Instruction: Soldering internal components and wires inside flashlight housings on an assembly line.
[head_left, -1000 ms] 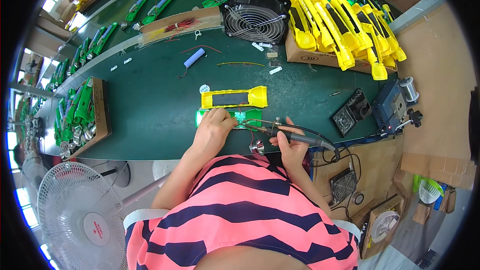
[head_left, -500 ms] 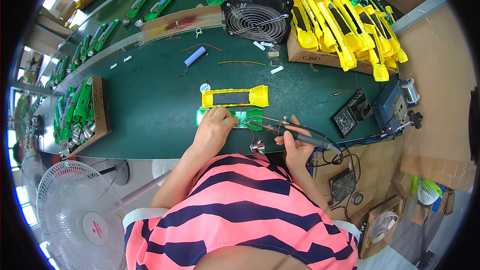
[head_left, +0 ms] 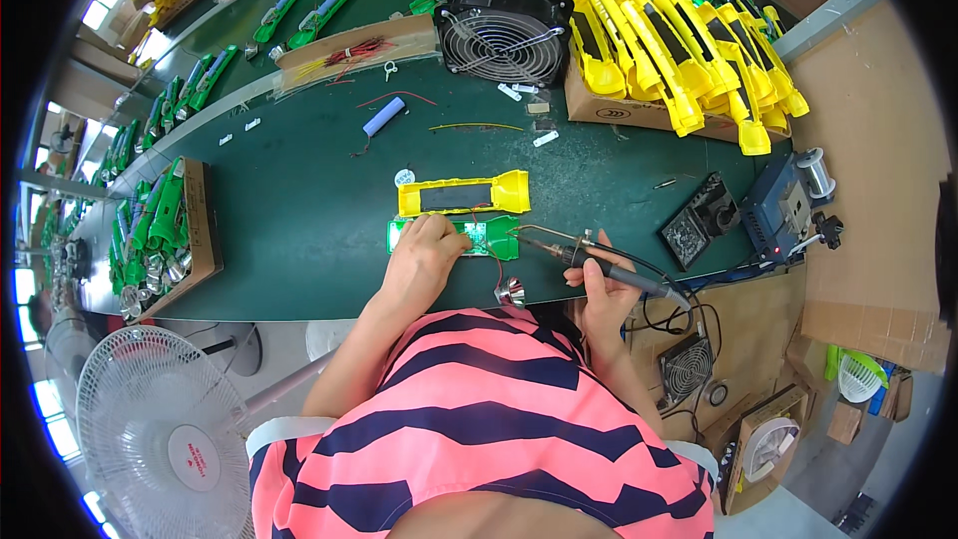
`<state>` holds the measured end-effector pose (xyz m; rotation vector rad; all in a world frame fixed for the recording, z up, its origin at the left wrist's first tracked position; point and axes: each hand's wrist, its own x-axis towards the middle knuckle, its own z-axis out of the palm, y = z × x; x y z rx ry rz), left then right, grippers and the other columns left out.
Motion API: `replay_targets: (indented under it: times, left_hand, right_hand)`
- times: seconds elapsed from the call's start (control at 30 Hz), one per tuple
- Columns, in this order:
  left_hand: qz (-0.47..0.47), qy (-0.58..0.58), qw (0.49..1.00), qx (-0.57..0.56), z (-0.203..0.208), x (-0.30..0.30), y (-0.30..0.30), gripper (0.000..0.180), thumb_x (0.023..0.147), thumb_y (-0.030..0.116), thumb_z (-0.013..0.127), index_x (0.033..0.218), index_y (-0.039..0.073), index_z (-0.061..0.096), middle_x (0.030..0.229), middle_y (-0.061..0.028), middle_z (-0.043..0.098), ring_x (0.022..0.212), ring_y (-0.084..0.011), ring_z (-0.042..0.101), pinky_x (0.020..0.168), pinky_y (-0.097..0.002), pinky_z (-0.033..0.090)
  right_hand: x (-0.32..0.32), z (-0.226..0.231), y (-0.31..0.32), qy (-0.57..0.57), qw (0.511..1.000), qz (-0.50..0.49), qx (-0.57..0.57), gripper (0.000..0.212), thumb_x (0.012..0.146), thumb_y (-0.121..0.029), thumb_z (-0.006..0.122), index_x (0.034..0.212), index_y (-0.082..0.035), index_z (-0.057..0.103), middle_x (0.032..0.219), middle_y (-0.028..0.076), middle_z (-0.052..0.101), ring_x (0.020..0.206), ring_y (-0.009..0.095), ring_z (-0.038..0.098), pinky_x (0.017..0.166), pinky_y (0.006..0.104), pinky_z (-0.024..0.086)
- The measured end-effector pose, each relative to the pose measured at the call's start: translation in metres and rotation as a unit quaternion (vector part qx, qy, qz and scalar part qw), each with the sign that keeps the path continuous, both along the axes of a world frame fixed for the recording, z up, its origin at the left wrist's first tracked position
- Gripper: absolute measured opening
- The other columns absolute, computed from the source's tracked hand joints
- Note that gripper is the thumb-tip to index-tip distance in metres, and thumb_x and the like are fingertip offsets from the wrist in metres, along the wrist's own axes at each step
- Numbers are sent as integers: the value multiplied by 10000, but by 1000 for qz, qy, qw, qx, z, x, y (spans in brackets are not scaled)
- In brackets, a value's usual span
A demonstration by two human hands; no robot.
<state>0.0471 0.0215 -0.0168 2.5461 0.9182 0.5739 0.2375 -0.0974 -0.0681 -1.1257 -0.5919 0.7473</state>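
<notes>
A green torch housing with a circuit board inside lies near the table's front edge. Over its left part is my left hand, fingers pinched together at the board; what they pinch is hidden. My right hand grips a soldering iron by its dark handle, with a thin metal tube alongside. Its tip points left, near the housing's right end. From the board a red wire runs down to a shiny reflector. Just beyond lies a yellow housing half with a dark strip.
A box of yellow housings stands far right beside a black fan. The soldering station and tip-cleaning stand are at right. A box of green housings stands left. A blue battery cell lies beyond the yellow half.
My right hand has drawn the soldering iron to the right, its tip moving off the board's middle toward the housing's right end. My left hand stays at the board.
</notes>
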Motion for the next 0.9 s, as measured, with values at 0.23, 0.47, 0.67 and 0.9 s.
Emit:
replay_targets:
  times: [0.23, 0.47, 0.67, 0.9]
  left_hand:
    - [0, -15, 1000, -9, 1, 2, 1, 61, 679, 29, 592, 735, 52, 597, 727, -73, 492, 735, -241, 505, 667, -347, 393]
    - [18, -67, 996, -56, 3, -1, 7, 107, 654, 30, 636, 750, 42, 592, 748, -83, 518, 745, -250, 523, 654, -336, 417]
    - [190, -51, 980, -18, -3, -22, 57, 241, 646, 33, 611, 884, 67, 599, 826, -117, 512, 814, -265, 501, 702, -349, 421]
    - [161, 124, 979, 1, -4, -17, 71, 233, 647, 4, 523, 852, 63, 616, 814, -162, 536, 723, -316, 565, 670, -379, 465]
  right_hand:
    - [0, -2, -2, 19, 1000, 7, -10, 209, 784, 6, 540, 974, 83, 500, 1148, 255, 433, 627, 179, 617, 532, 226, 514]
    - [5, -2, -1, 3, 1000, 3, -1, 222, 785, 5, 538, 986, 84, 488, 1076, 240, 485, 625, 175, 615, 537, 233, 517]
    - [10, 1, -3, -13, 1000, -14, 17, 223, 786, 9, 533, 989, 80, 476, 986, 215, 537, 621, 172, 613, 548, 239, 519]
    - [17, 11, -6, -53, 995, -77, 23, 210, 791, -10, 531, 976, 74, 480, 818, 163, 593, 597, 151, 602, 591, 227, 505]
